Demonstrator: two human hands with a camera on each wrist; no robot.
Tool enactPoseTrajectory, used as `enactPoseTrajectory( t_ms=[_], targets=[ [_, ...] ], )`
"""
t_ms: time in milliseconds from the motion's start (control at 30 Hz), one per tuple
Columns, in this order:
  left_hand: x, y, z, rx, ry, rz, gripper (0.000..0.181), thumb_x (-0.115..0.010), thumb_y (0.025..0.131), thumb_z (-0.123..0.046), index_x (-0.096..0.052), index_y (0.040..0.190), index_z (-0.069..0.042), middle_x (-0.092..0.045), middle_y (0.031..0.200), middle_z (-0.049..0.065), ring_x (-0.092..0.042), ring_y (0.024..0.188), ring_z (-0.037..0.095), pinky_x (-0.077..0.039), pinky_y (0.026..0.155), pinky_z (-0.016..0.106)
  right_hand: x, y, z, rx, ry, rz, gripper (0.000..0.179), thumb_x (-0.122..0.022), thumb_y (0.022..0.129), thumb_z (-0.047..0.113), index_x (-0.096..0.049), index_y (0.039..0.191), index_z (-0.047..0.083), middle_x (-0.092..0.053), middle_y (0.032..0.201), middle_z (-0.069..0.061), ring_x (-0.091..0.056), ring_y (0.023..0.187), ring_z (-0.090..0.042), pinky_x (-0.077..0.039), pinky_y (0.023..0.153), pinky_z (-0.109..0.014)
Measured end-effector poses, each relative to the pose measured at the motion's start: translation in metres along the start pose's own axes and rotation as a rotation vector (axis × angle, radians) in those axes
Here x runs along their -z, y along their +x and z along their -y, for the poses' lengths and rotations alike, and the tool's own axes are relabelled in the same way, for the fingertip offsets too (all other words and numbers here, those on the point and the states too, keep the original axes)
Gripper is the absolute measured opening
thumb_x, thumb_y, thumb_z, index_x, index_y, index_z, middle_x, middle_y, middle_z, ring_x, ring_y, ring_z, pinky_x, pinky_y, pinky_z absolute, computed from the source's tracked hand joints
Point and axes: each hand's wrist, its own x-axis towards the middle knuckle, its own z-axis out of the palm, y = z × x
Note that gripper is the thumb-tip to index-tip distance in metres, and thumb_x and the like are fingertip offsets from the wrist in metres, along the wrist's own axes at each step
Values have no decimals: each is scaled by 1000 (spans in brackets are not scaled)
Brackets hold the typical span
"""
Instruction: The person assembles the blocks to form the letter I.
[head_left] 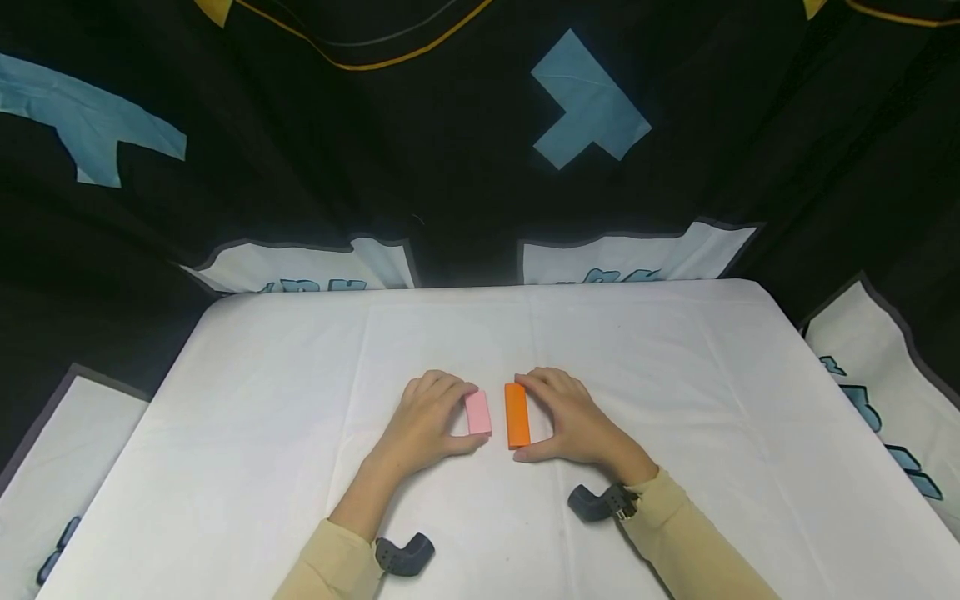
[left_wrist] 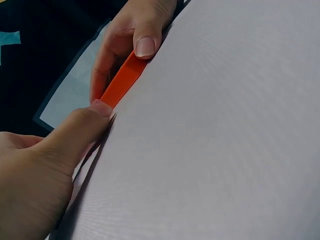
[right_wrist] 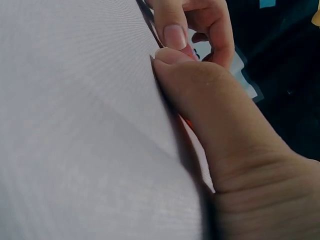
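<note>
In the head view my left hand [head_left: 426, 423] pinches a small pink block [head_left: 478, 413] between thumb and fingers at its two short ends. Just right of it, across a narrow gap, a longer orange block [head_left: 517, 417] is pinched the same way by my right hand [head_left: 572, 417]. Both blocks are low over the white cloth; whether they rest on it I cannot tell. The left wrist view shows the orange block [left_wrist: 123, 82] beyond my left thumb [left_wrist: 75, 130], which hides the pink one. My right thumb [right_wrist: 200, 90] covers most of the orange block in the right wrist view.
A white cloth covers the table [head_left: 247, 400], with faint fold lines. Behind it hangs a black curtain [head_left: 420, 150] with light blue and white patches. Dark wrist mounts [head_left: 405, 556] stick out from both tan sleeves [head_left: 693, 533].
</note>
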Motion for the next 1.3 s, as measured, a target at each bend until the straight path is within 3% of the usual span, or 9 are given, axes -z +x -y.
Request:
enactPoseTrajectory(
  t_ms=[467, 667, 1000, 1300],
  targets=[
    [10, -9, -13, -37, -27, -15, 64, -78, 71, -58, -64, 121, -21, -64, 113, -7, -51, 109, 16, -40, 93, 39, 0, 0, 0, 0, -6, 3, 105, -83, 64, 62, -41, 151, 20, -44, 147, -2, -37, 139, -24, -28, 115, -53],
    [13, -20, -23, -65, -73, -15, 64, -79, 70, -56, -63, 121, -22, -63, 112, -10, -48, 101, 12, -40, 90, 36, 0, 0, -1, -3, -10, 4, 106, -83, 64, 64, -40, 151, 21, -44, 147, -2, -37, 139, -24, -28, 115, -53],
    [13, -41, -41, -122, -100, -30, 61, -80, 70, -55, -64, 119, -21, -61, 111, -10, -48, 105, 12, -41, 94, 36, -1, 0, -3, 3, -12, -7, 105, -83, 64, 63, -41, 151, 21, -45, 146, -2, -37, 139, -24, -29, 115, -53],
    [10, -52, -51, -107, -88, -5, 61, -79, 71, -58, -64, 119, -23, -62, 110, -15, -46, 89, 3, -44, 86, 30, -1, 0, -2, -5, -19, -4, 105, -83, 64, 62, -41, 151, 21, -44, 147, -2, -37, 139, -24, -29, 115, -53]
  ],
)
